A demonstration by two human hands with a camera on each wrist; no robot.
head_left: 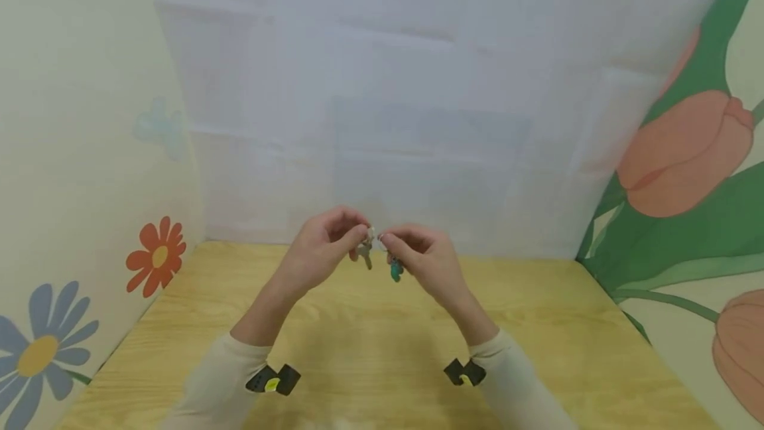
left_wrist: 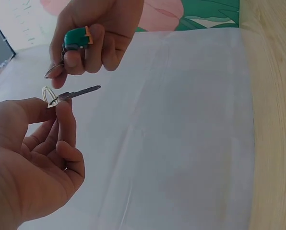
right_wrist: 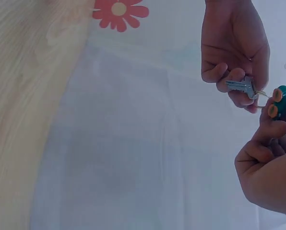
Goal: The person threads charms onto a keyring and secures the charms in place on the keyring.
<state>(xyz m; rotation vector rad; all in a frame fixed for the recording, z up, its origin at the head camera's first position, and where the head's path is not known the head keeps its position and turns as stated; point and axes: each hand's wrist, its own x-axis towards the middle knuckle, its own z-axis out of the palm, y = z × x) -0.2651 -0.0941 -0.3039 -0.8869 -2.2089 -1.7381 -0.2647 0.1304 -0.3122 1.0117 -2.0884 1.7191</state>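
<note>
Thumb and fingertips of my left hand [head_left: 316, 254] pinch a silver key [left_wrist: 80, 92] at its head end. A thin wire key ring [left_wrist: 46, 92] stands up beside the key's head, and the blade points away from the fingers. Opposite it, my right hand [head_left: 426, 261] pinches a metal ring [left_wrist: 53, 71] with a short chain, from which a green and orange charm [left_wrist: 76, 38] hangs against the curled fingers. In the right wrist view the charm [right_wrist: 281, 101] partly covers the ring. Both hands are raised above the table, their fingertips close together with a small gap between.
Below the hands lies a wood-grain table [head_left: 370, 363]. A white sheet [head_left: 382, 118] hangs behind it. Flower-patterned panels stand on the left [head_left: 77, 184] and right [head_left: 686, 237]. Each wrist wears a black strap.
</note>
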